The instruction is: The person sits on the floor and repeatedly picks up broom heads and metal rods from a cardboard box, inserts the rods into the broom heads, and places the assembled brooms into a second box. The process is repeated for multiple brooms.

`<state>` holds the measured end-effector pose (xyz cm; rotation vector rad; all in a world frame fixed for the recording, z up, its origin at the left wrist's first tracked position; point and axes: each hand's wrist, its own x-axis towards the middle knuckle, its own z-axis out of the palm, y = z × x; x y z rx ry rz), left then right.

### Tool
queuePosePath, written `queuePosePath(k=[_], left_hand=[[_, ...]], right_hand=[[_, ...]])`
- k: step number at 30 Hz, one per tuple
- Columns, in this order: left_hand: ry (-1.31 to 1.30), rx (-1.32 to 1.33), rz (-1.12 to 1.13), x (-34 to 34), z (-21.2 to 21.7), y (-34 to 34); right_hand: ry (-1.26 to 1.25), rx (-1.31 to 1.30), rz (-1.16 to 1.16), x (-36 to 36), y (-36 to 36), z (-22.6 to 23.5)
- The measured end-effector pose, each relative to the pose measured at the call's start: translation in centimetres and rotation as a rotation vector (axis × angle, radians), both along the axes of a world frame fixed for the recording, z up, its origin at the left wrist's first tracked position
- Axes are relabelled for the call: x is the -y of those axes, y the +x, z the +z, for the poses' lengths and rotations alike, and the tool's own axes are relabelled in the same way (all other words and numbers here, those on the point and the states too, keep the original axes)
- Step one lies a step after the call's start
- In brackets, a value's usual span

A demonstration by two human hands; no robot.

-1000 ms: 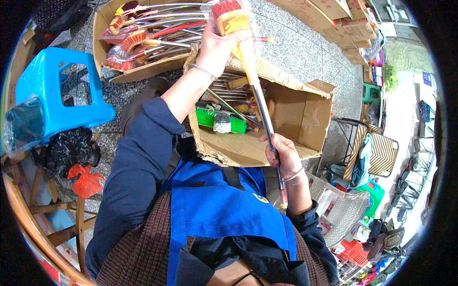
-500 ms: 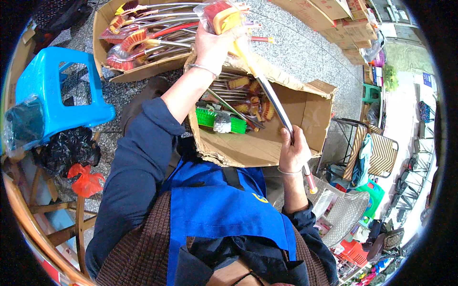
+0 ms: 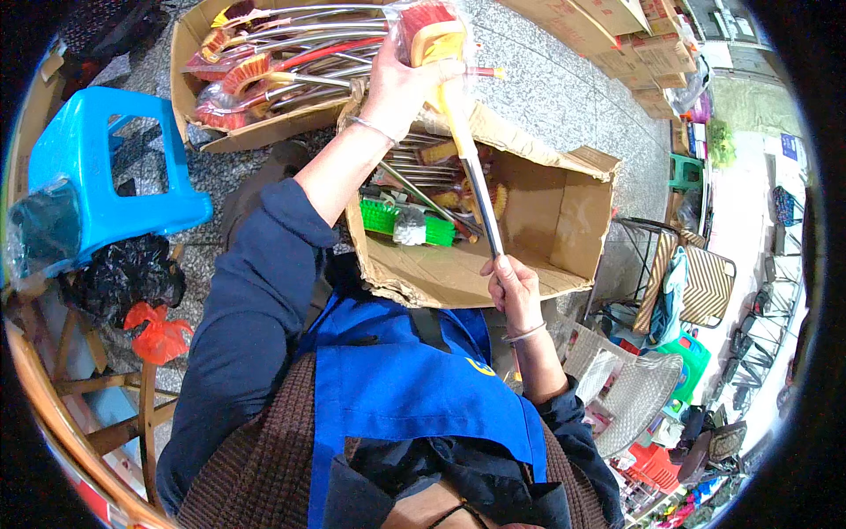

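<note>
From the head camera, the left hand (image 3: 401,84) is raised, its fingers closed around the yellow plastic neck of a long-handled brush with red bristles wrapped in clear plastic (image 3: 429,35); the right hand (image 3: 511,286) sits lower, fingers curled around the brush's shiny metal handle near its lower end, so the brush slants between both hands above an open brown cardboard box (image 3: 529,220); inside that box lie a green-bristled brush head (image 3: 388,216) and more metal-handled brushes; beyond it, on the grey speckled floor (image 3: 564,97), a second shallow cardboard box (image 3: 256,132) holds a bundle of similar red-bristled brushes; to the left stands a blue plastic stool (image 3: 97,176), with a black plastic bag (image 3: 123,278) and a red one (image 3: 159,335) beside it.
</note>
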<state>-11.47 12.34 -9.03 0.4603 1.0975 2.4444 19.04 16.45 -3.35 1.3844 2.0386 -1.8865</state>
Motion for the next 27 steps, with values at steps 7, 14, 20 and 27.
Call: queuePosePath(k=[7, 14, 20, 27], left_hand=[[-0.001, 0.025, -0.076, 0.3, 0.1, -0.1], [0.026, 0.075, -0.148, 0.6, 0.4, -0.1], [0.035, -0.011, -0.130, -0.4, -0.6, 0.0], [-0.486, -0.391, -0.205, -1.2, -2.3, 1.6]], right_hand=[[-0.296, -0.022, -0.034, 1.0, 0.1, 0.5], [-0.616, -0.029, -0.080, 1.3, 0.5, 0.3], [-0.368, 0.016, -0.077, 0.8, 0.5, 0.2], [0.999, 0.119, 0.041, -6.6, -3.2, 4.6]])
